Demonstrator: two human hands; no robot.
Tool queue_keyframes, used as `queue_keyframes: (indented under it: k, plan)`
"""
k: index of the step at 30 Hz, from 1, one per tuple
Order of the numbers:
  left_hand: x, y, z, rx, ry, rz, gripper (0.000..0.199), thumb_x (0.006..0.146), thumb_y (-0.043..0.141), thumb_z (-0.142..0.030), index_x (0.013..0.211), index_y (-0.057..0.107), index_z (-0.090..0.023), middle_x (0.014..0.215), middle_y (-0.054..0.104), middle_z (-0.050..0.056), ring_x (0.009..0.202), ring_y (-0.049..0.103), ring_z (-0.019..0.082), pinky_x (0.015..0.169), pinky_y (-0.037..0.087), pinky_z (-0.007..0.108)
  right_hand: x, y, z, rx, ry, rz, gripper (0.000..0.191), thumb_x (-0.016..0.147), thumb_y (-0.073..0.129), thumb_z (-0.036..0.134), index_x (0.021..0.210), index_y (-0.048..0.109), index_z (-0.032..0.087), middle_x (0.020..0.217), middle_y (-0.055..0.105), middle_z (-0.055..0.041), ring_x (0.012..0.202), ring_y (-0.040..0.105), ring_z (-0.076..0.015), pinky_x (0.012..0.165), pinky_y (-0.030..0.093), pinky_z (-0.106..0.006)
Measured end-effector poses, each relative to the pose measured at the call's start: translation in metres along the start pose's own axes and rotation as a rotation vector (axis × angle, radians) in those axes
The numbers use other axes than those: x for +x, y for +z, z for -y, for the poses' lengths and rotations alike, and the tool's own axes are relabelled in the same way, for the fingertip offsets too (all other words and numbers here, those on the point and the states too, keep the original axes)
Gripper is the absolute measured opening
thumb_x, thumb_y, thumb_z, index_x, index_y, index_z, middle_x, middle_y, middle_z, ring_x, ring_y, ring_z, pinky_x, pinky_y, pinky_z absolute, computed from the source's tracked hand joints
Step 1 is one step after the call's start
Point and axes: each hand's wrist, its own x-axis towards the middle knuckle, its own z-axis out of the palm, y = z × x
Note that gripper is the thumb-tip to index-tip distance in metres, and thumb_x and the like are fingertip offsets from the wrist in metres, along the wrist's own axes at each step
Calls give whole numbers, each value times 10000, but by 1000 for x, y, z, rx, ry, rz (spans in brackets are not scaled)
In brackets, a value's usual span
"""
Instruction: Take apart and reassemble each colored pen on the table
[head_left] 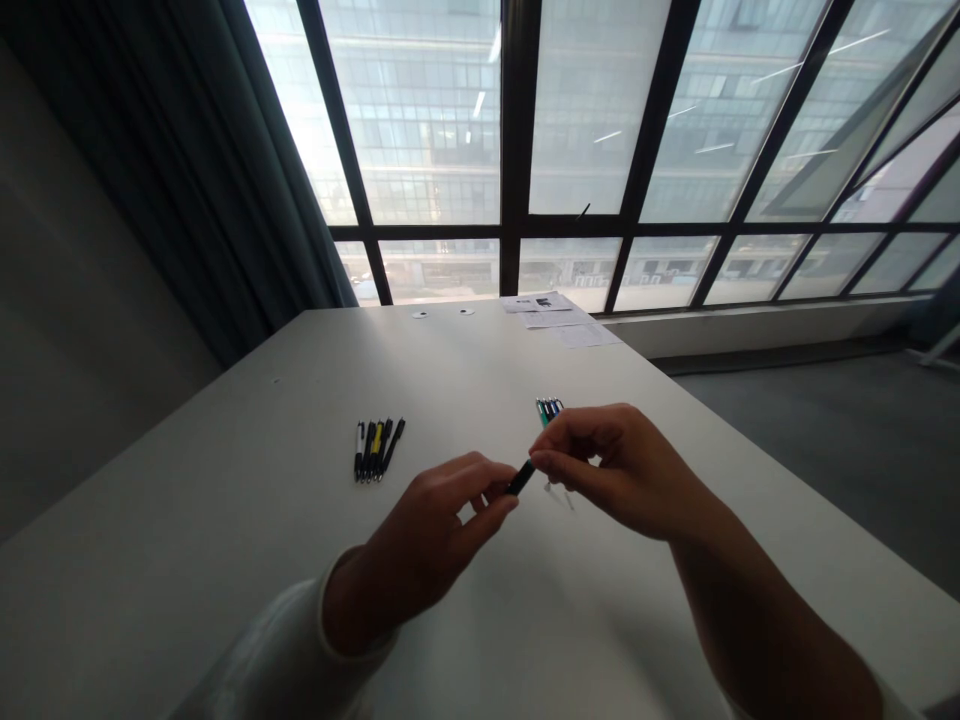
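Note:
Above the table, both hands meet at a short dark stretch of a black pen [522, 477], whose ends are hidden in my fingers. My left hand [442, 525] pinches its lower end between thumb and fingers. The upper end is in the closed thumb and fingertips of my right hand [619, 465]. Several pens with teal, blue and dark parts [543, 411] lie just behind the right hand, which partly covers them. Thin, pale pieces [568, 498] show on the table beneath that hand, too blurred to name.
To the left, a group of several black pens [367, 455], one with yellow, lies on the white table [262, 560]. Papers [551, 312] and two small white items [420, 315] are at the far edge. Beyond stand windows and a dark curtain [247, 180].

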Motion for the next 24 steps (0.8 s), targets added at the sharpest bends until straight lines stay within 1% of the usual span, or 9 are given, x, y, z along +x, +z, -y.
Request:
queue_keyframes:
  k: [5,9,11,13,15,18,19,21,24]
  plan:
    - [-1,5,3,14,46,-35,168,949,559,-198,1083,658,-180,918,657,25,811,609,131,749,477,249,-1,-4,1,-57,19,6,163,869,697,291,789,734,154,608,652,1,540,553,-103,495,412,-205]
    - [1,6,3,36,38,-81,176,948,559,-186,1094,657,-196,933,659,17,815,612,123,742,481,236,-1,-3,0,-108,1,-16,146,867,696,286,811,747,161,632,669,-7,553,569,-106,510,429,-212]
    - [2,5,3,37,22,-97,168,943,571,-192,1085,661,-197,917,662,9,793,613,117,728,484,231,0,-6,-2,-91,18,-25,155,851,714,301,916,752,166,691,692,-19,586,593,-118,532,463,-222]
    - [3,4,3,20,-8,-112,158,939,584,-213,1071,668,-195,908,673,7,781,622,117,716,492,230,2,-13,-7,-75,75,-24,291,831,733,333,1068,720,165,767,716,-38,615,618,-133,551,497,-239]
    - [3,2,3,-22,-57,-140,171,935,595,-242,1081,671,-194,932,691,14,799,644,124,725,511,235,5,-22,-17,-122,172,-4,357,829,730,359,1116,690,152,792,724,-52,619,636,-143,547,513,-246]
    - [2,1,4,-141,-144,-174,205,932,605,-294,1102,666,-197,993,717,30,870,685,150,778,548,260,14,-30,-44,-349,403,112,220,847,693,337,917,715,130,716,710,-60,605,656,-154,512,504,-231]
    - [1,2,4,-189,-164,-179,210,932,606,-310,1101,665,-200,1005,723,33,893,695,160,797,557,271,18,-30,-55,-449,512,172,189,840,695,308,855,714,121,684,703,-62,584,654,-153,504,501,-229]
    - [1,4,5,-266,-190,-181,206,930,608,-328,1084,666,-204,1011,732,36,919,706,174,827,568,291,25,-23,-79,-574,773,349,172,806,719,271,798,703,99,647,691,-66,562,657,-156,499,506,-228]
    - [1,5,5,-324,-191,-184,196,924,618,-325,1071,667,-205,1028,734,40,952,706,185,862,570,308,32,-9,-109,-575,891,467,210,716,792,240,692,680,63,611,677,-84,541,662,-176,508,537,-258]
